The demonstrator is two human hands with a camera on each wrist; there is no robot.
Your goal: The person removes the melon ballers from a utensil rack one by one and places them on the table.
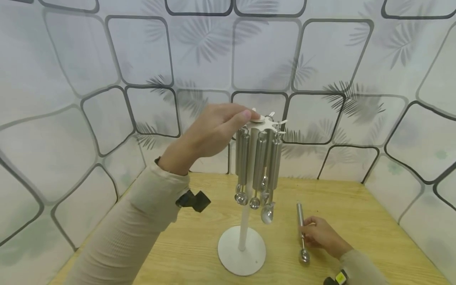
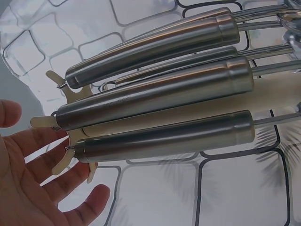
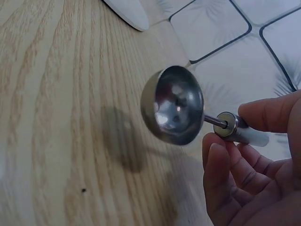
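Note:
A white utensil stand (image 1: 244, 225) rises from the tabletop, with a star-shaped hook top (image 1: 266, 126). Several steel utensils (image 1: 260, 160) with thick tube handles and small bowls hang from its hooks. My left hand (image 1: 221, 124) rests at the top of the stand, fingertips touching the knob (image 1: 259, 119). In the left wrist view its fingers (image 2: 33, 174) are spread loosely behind the hooks, the thumb apart from them. To the right of the base, my right hand (image 1: 320, 235) grips a steel scoop (image 3: 176, 106) by its handle. The scoop's round bowl hangs above the wood, casting a shadow.
The stand's round white base (image 1: 242, 261) sits on a light wooden table (image 1: 192, 245). Patterned fabric walls (image 1: 203, 51) enclose the table at the back and both sides.

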